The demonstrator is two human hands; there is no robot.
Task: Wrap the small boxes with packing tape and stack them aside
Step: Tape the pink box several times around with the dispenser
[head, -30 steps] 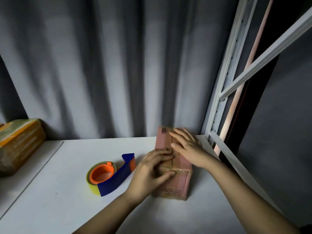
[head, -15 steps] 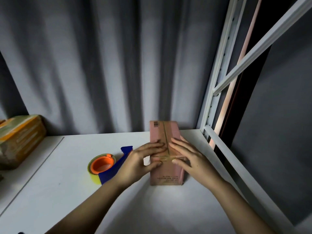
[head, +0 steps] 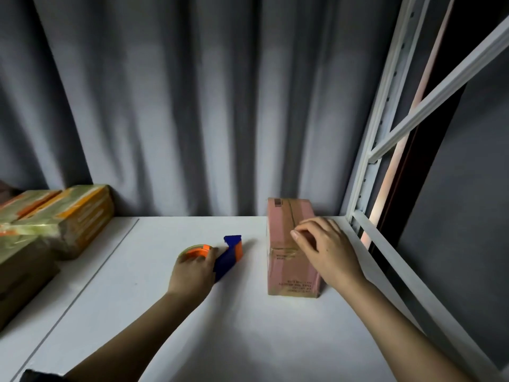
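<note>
Since 0.5 s ago, the left hand (head: 192, 271) has been shifted off the box (head: 286, 244) and is closed over the tape dispenser (head: 217, 253). Loosely curled, the right hand (head: 325, 249) is rested on the box. 2 taped parcels (head: 55, 216) are noted far left of both hands.

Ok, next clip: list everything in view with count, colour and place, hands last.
box: one, pink-brown, taped, on the table right of centre
tape dispenser: one, blue and orange with a yellowish roll, left of the box
wrapped boxes: at least three, brown and orange under tape, piled at the left edge
table: one, white
curtain: grey, behind the table
rack frame: white metal, at right
left hand: on the tape dispenser, fingers over the roll
right hand: resting on top of the box
</note>
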